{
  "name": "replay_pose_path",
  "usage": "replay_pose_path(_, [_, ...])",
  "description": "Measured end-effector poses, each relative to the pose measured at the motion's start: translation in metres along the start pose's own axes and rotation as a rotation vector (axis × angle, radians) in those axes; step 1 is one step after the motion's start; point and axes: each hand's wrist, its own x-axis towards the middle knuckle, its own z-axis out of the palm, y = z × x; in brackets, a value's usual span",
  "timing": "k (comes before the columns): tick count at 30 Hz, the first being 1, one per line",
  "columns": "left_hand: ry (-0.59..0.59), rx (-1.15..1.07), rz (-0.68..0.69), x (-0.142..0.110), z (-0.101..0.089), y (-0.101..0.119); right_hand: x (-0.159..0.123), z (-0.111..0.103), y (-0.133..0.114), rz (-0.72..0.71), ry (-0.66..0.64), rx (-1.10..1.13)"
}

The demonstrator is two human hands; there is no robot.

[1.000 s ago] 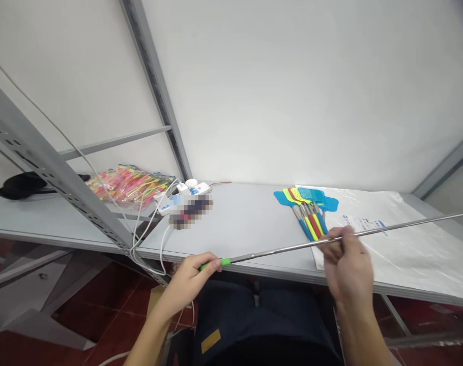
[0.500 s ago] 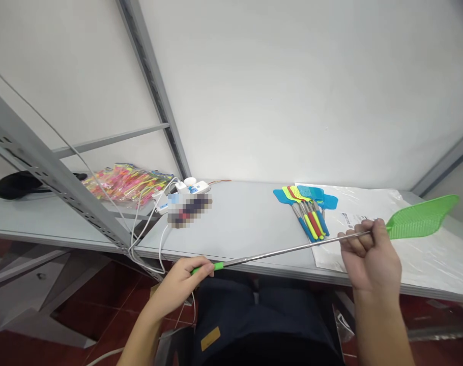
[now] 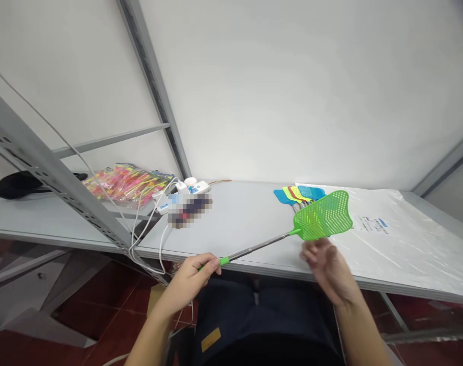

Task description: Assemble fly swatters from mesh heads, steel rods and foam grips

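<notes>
A green fly swatter [image 3: 323, 218] with a perforated head and a thin metal telescopic shaft is held up over the table's front edge. My left hand [image 3: 197, 277] is closed around its green handle. Just below the swatter's head is my right hand [image 3: 328, 272], slightly blurred, with loosely curled fingers that are apart and grip nothing. Behind the green head lies a group of fly swatters [image 3: 285, 195] in blue, yellow and red, their handles mostly hidden by it.
A white plastic bag [image 3: 403, 244] is spread flat on the right of the grey table [image 3: 235, 218]. To the left are a power strip [image 3: 199, 189] with cables, a blurred-out item [image 3: 189, 211], colourful packaged goods [image 3: 128, 183] and a metal rack post [image 3: 63, 173].
The swatter's shaft has become shorter, and its green head has come left towards my left hand. My right hand has moved left and let go of the shaft.
</notes>
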Motion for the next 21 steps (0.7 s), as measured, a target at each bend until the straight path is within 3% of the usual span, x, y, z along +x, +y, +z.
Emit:
replay_pose_path(3, [-0.019,-0.011,-0.025,0.002,-0.003,-0.002,0.016,-0.014,-0.020,-0.176,0.085,-0.072])
replay_pose_path(6, [-0.032,-0.022,-0.024,0.007,0.000,0.003,0.028,-0.010,-0.035,-0.237,0.117,-0.207])
replay_pose_path(10, [-0.009,-0.018,-0.003,0.012,0.009,0.015,0.030,0.008,-0.039,-0.246,0.124,-0.205])
replay_pose_path(16, [-0.056,-0.026,0.065,0.014,0.028,0.032,0.010,0.021,-0.021,-0.144,0.133,-0.280])
replay_pose_path(21, [-0.060,-0.195,0.045,0.022,0.032,0.028,0.007,0.031,-0.014,-0.097,0.120,-0.113])
